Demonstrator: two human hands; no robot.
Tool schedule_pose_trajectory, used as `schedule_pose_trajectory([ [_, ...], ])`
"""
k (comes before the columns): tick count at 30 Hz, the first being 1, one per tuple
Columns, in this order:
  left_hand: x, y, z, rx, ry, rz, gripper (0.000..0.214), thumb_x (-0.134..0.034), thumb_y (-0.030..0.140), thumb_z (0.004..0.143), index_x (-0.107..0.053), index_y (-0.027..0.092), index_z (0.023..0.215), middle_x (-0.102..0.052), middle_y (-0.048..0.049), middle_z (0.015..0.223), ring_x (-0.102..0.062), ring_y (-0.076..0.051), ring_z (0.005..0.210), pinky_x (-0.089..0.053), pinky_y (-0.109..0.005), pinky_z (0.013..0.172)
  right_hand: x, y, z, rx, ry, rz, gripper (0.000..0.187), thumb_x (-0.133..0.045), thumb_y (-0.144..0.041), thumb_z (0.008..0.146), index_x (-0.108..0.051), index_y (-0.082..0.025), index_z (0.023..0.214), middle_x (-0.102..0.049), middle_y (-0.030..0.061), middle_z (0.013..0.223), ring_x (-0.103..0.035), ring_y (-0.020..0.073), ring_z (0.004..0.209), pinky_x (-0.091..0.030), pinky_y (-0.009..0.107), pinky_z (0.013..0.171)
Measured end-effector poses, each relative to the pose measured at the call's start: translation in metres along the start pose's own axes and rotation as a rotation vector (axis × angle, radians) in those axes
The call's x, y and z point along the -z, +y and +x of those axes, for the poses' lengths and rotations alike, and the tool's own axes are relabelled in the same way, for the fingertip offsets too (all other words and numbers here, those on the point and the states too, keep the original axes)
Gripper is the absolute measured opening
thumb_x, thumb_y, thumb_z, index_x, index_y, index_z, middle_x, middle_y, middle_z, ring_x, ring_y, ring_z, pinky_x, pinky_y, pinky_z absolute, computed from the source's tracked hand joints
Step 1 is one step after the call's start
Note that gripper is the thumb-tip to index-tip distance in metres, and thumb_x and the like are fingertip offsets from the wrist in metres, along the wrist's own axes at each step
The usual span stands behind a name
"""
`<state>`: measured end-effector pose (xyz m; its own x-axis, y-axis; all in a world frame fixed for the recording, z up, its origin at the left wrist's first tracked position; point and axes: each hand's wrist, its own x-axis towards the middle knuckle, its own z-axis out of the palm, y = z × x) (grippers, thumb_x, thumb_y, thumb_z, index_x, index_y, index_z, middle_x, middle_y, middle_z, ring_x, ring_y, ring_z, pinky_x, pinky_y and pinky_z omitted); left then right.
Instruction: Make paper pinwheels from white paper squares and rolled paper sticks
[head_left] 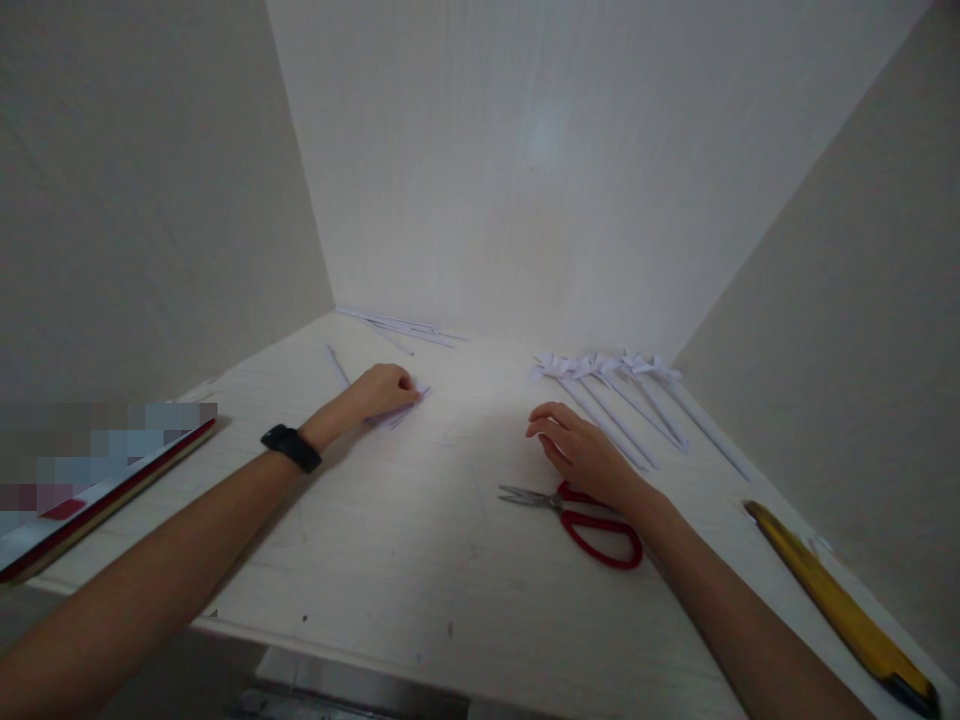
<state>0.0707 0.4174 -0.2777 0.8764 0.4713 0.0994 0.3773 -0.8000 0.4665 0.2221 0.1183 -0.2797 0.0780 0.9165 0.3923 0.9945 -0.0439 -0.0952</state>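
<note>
My left hand (386, 390), with a black band on its wrist, is closed over small white pieces of paper (397, 418) at the left middle of the table. Its fingertips pinch an edge of the paper; the hand hides much of the rest. A thin rolled paper stick (337, 366) pokes out behind this hand. My right hand (570, 450) hovers with loosely bent fingers apart and nothing in them. Just below it lie scissors with red handles (600, 535), blades pointing left, one handle loop partly covered by the hand.
Several paper sticks with folded, pointed paper tops (600, 368) lie at the back right. Thin paper rolls (405, 327) rest by the back wall. A yellow utility knife (832, 600) is at the right edge, and a flat red-edged object (112, 490), partly blurred, at the left.
</note>
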Motion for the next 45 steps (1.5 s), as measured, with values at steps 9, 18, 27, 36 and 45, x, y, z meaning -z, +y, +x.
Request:
schedule_pose_trajectory([
  [9, -0.002, 0.004, -0.002, 0.011, 0.037, 0.133, 0.022, -0.052, 0.029, 0.069, -0.069, 0.015, 0.063, -0.068, -0.0123, 0.069, -0.060, -0.023, 0.067, -0.037, -0.033, 0.061, -0.003, 0.001, 0.000, -0.004, -0.012, 0.024, 0.025, -0.039, -0.006, 0.085, -0.058, -0.018, 0.096, -0.058, 0.0100, 0.112, -0.057, 0.0184, 0.099, -0.048, 0.034, 0.088],
  [18, -0.003, 0.006, -0.003, 0.035, 0.031, 0.222, 0.028, -0.049, 0.030, 0.072, -0.072, 0.012, 0.073, -0.071, -0.0148, 0.079, -0.062, -0.026, 0.074, -0.038, -0.032, 0.064, -0.002, -0.003, 0.001, 0.000, -0.012, 0.035, 0.025, -0.040, -0.005, 0.084, -0.059, -0.018, 0.095, -0.059, 0.0105, 0.110, -0.059, 0.0186, 0.098, -0.050, 0.034, 0.086],
  [27, -0.003, 0.006, -0.001, 0.021, -0.004, 0.283, 0.027, -0.046, 0.025, 0.074, -0.069, 0.012, 0.078, -0.070, -0.0143, 0.083, -0.062, -0.026, 0.079, -0.039, -0.032, 0.066, -0.002, -0.002, 0.001, 0.035, -0.004, 0.039, 0.024, -0.041, -0.004, 0.084, -0.059, -0.017, 0.094, -0.060, 0.0110, 0.106, -0.059, 0.0195, 0.095, -0.050, 0.035, 0.084],
  [36, 0.017, 0.028, -0.017, -0.162, 0.430, 0.506, 0.022, -0.043, 0.021, 0.080, -0.062, 0.014, 0.072, -0.062, -0.0151, 0.083, -0.054, -0.029, 0.093, -0.044, -0.037, 0.072, -0.005, -0.001, 0.000, 0.036, 0.052, 0.113, 0.023, -0.039, -0.005, 0.086, -0.058, -0.017, 0.093, -0.061, 0.0091, 0.100, -0.057, 0.0183, 0.093, -0.048, 0.033, 0.084],
  [45, 0.004, 0.070, -0.041, -0.384, 0.629, -0.189, 0.019, -0.053, 0.033, 0.086, -0.061, 0.017, 0.080, -0.047, 0.0035, 0.057, -0.043, -0.011, 0.054, -0.034, -0.023, 0.055, -0.008, -0.003, 0.002, -0.034, 0.167, 0.250, 0.023, -0.042, -0.013, 0.089, -0.052, -0.021, 0.108, -0.060, 0.0086, 0.103, -0.057, 0.0188, 0.092, -0.049, 0.036, 0.083],
])
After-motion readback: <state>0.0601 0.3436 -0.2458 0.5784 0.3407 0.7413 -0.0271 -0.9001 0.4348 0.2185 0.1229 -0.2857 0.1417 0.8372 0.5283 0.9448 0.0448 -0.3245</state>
